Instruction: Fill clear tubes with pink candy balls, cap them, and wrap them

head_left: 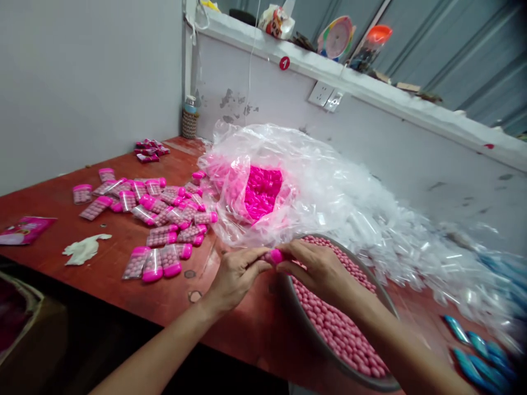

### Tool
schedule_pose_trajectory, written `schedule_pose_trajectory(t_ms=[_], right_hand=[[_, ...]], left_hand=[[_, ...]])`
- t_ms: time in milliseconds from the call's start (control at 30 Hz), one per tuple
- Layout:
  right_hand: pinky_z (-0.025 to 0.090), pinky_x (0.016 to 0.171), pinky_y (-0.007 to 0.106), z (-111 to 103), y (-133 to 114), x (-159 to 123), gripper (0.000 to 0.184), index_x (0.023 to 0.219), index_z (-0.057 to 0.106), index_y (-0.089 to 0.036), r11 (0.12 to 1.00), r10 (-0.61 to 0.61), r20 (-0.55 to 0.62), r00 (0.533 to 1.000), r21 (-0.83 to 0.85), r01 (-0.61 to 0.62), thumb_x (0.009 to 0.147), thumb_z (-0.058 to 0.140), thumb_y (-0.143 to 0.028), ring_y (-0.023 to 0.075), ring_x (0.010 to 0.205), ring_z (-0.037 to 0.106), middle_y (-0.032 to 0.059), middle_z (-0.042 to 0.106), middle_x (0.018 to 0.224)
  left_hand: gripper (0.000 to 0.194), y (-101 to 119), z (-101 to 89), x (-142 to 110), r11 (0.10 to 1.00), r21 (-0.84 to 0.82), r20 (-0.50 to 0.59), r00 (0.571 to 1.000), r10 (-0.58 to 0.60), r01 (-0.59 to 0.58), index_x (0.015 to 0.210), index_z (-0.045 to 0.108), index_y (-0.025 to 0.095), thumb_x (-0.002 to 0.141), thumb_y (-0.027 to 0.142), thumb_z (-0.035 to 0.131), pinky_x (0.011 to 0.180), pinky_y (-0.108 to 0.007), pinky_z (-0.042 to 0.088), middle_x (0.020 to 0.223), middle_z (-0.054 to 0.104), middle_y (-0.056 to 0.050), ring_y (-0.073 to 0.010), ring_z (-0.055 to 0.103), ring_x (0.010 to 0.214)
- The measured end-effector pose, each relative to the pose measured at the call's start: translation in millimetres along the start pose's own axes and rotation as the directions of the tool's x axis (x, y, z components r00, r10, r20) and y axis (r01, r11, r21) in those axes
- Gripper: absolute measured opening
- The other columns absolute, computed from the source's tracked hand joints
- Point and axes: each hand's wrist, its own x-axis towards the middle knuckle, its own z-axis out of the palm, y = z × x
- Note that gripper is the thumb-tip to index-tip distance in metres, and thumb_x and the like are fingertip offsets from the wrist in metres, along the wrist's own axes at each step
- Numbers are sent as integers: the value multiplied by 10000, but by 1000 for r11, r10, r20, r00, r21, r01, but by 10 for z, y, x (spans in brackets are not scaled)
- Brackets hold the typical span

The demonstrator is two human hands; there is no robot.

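Note:
Between both hands is a small clear container of pink balls with a bright pink cap (276,256). My left hand (236,274) pinches its body from the left, largely covering it. At the cap end, the fingers of my right hand (315,263) are closed on the cap. Under my right hand and forearm stands a grey basin (307,334) full of pink balls (341,329). Just beyond the hands, a clear plastic bag (230,219) gapes open, showing bright pink caps (263,189). To the left lie many filled, capped containers (171,211) in a loose pile.
Clear empty containers (395,236) are heaped along the wall at right. Blue packets (480,351) lie at the right front. A white crumpled scrap (85,249) and a pink packet (27,230) are at left. A woven-covered bottle (189,118) stands in the corner, near small wrapped packets (150,150).

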Motion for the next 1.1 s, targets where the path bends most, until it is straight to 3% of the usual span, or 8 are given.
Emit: schedule_pose_trajectory(t_ms=[133, 400, 533, 667, 733, 800, 900, 1100], right_hand=[[329, 522, 234, -29, -131, -50, 206, 781, 523, -171, 996, 0, 124, 992, -87, 11, 902, 402, -285, 133, 565, 517, 30, 583, 672], [262, 524, 264, 35, -208, -13, 169, 746, 502, -159, 949, -92, 197, 976, -280, 146, 875, 395, -146, 136, 531, 460, 27, 547, 614], [279, 521, 258, 77, -153, 39, 168, 745, 534, -148, 962, -106, 210, 972, -226, 154, 873, 432, -185, 134, 534, 476, 39, 573, 626], [361, 559, 247, 187, -87, 51, 165, 847, 608, -142, 996, -35, 76, 996, 85, 28, 856, 497, -264, 145, 594, 538, 58, 623, 694], [415, 597, 245, 250, -62, 17, 194, 945, 630, -175, 898, 122, 43, 992, 420, -129, 847, 521, -302, 154, 659, 581, 52, 652, 772], [457, 636, 259, 303, -40, -45, 262, 1056, 612, -231, 634, 248, 115, 962, 732, -251, 820, 564, -333, 165, 720, 606, 33, 665, 840], [480, 684, 287, 352, -8, -140, 380, 1108, 598, -259, 273, 322, 206, 924, 914, -299, 739, 669, -319, 170, 744, 613, 20, 668, 835], [471, 665, 272, 348, 2, -97, 230, 931, 672, -185, 125, 381, 277, 882, 930, -346, 743, 667, -319, 136, 658, 597, 23, 661, 734]], left_hand=[[197, -7, -13, -72, 985, 90, 57, 988, 143, -148, 977, 657, 175, 819, 203, 542, 753, -245, 479, 899, 692, -45, -155, 630, 829], [191, -87, -1, -145, 844, 434, 147, 949, 278, -315, 843, 644, 141, 855, 189, 459, 632, -236, 459, 715, 661, -55, -145, 620, 674], [186, -117, -49, -115, 901, 362, 161, 968, 192, -239, 845, 663, 141, 835, 203, 487, 650, -252, 465, 713, 666, -62, -154, 618, 667], [211, -141, -110, -87, 995, -48, 131, 988, -81, 87, 919, 683, 150, 810, 248, 530, 642, -248, 479, 769, 687, -53, -160, 619, 689], [249, -153, -122, -93, 930, -280, 86, 971, -222, 238, 984, 672, 151, 793, 260, 557, 643, -247, 487, 825, 690, -51, -165, 619, 728], [281, -164, -130, -107, 849, -431, 25, 944, -328, 307, 1015, 666, 157, 770, 270, 588, 657, -252, 495, 871, 689, -49, -164, 617, 753], [290, -163, -151, -123, 808, -484, -26, 917, -398, 337, 1005, 675, 167, 745, 284, 622, 654, -250, 501, 889, 689, -48, -156, 616, 751], [249, -81, -138, -147, 911, -345, 49, 973, -224, 226, 1001, 683, 188, 773, 234, 593, 763, -290, 498, 883, 703, -46, -193, 625, 848]])
